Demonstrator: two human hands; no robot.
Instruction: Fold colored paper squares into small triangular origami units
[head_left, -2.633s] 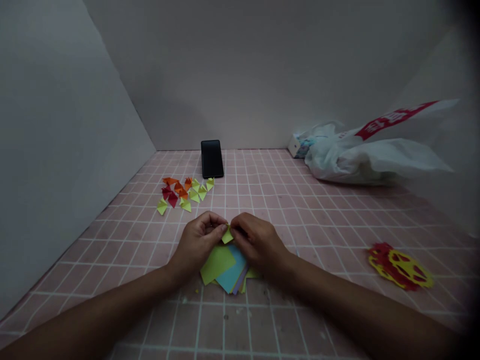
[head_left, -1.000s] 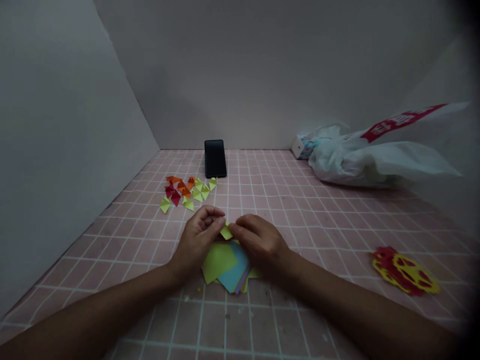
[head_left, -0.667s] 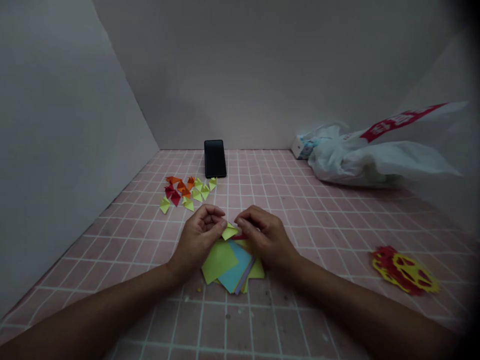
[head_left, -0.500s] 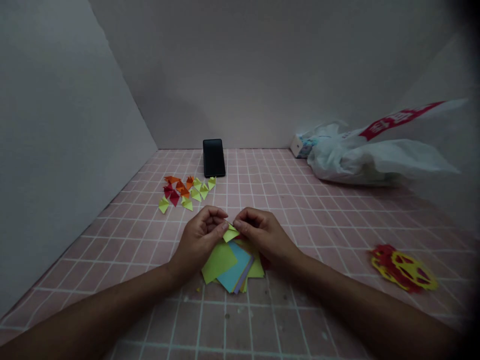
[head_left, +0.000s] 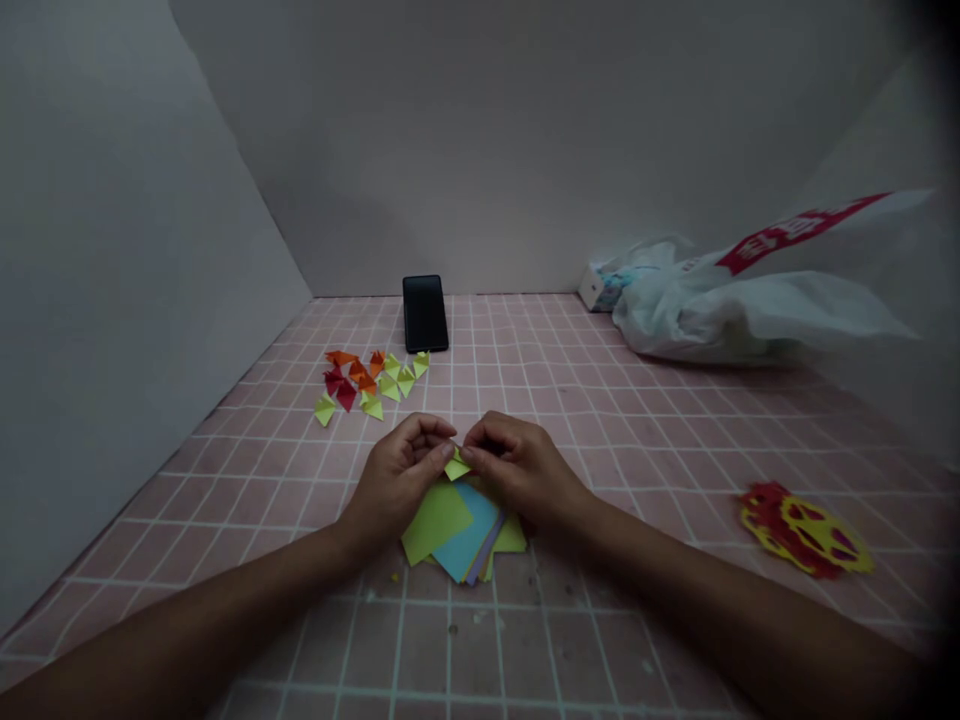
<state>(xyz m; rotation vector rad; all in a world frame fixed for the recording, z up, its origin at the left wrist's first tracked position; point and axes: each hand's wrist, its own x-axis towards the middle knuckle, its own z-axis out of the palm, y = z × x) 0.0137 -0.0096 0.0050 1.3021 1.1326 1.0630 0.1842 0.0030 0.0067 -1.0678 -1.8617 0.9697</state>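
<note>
My left hand [head_left: 397, 478] and my right hand [head_left: 517, 470] meet at the middle of the pink tiled tabletop [head_left: 615, 420]. Both pinch a small folded yellow-green paper piece [head_left: 456, 466] between their fingertips. Just under the hands lies a fanned stack of coloured paper squares [head_left: 457, 530], with green, blue, purple and yellow sheets showing. Further back on the left sits a scatter of several small folded paper triangles [head_left: 367, 382] in orange, red and yellow-green.
A black phone [head_left: 424, 313] leans against the back wall. A white plastic bag [head_left: 742, 305] with red print lies at the back right, a small box [head_left: 600, 287] beside it. A red and yellow paper cutout [head_left: 802, 517] lies at the right. Grey walls close in left and behind.
My right hand lifted a little and drew its fingers back, then closed in on the small piece again. The left hand has kept its pinch throughout. The view shifted slightly.
</note>
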